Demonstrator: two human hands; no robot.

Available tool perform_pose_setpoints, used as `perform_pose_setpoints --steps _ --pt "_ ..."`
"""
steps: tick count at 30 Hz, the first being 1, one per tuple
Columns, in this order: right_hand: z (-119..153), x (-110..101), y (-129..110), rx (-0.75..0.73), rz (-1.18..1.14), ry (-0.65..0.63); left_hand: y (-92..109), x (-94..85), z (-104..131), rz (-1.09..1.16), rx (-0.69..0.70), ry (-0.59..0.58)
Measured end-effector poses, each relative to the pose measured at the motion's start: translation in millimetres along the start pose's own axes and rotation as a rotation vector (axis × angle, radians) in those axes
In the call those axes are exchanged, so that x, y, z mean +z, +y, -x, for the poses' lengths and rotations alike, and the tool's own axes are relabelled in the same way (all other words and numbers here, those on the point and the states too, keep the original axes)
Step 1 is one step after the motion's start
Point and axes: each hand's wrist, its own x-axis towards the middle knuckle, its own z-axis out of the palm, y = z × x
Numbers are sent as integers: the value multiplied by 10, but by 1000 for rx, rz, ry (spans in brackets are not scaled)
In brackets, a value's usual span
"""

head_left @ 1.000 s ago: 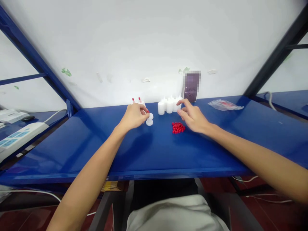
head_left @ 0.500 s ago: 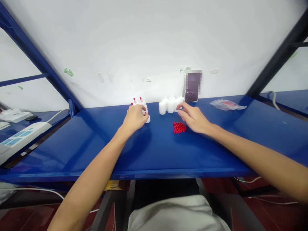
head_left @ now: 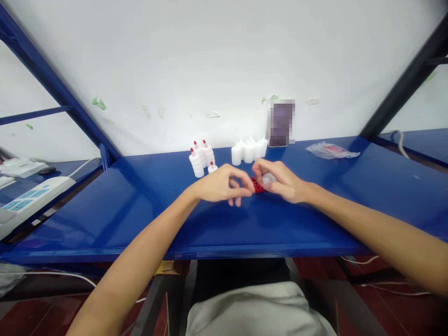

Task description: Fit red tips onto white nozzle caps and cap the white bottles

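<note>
My right hand [head_left: 282, 182] is curled around a white plastic bottle [head_left: 269, 178], whose rounded end shows between fingers and thumb. Just below and behind its fingers lies a pile of small red caps [head_left: 258, 186], partly covered by the hand. The thumb and forefinger of my left hand [head_left: 229, 184] come together at the left edge of this pile; whether a cap is between the tips is too small to tell. Beyond my left hand stand several white bottles with red tips [head_left: 199, 161], one nearer bottle [head_left: 212, 168] partly behind the hand.
Several white bottles [head_left: 248, 151] without red tips stand near the wall. A phone [head_left: 280, 123] leans there, and a clear plastic bag [head_left: 331, 150] lies at the right of the blue table [head_left: 115, 210]. A white power strip [head_left: 26, 205] is at the left.
My left hand has left the red-tipped bottles and moved right to the red caps. My right hand has taken a white bottle from its group and drawn it nearer, above the caps.
</note>
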Motion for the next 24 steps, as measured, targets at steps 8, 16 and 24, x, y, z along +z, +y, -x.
perform_pose_setpoints --steps 8,16,24 --pt "15 16 -69 -35 55 31 103 -403 201 348 -387 -533" --pt "12 19 -1 -78 122 37 91 -442 236 318 -334 -456" --pt "15 24 -6 -95 160 85 -164 -164 17 -714 328 324"
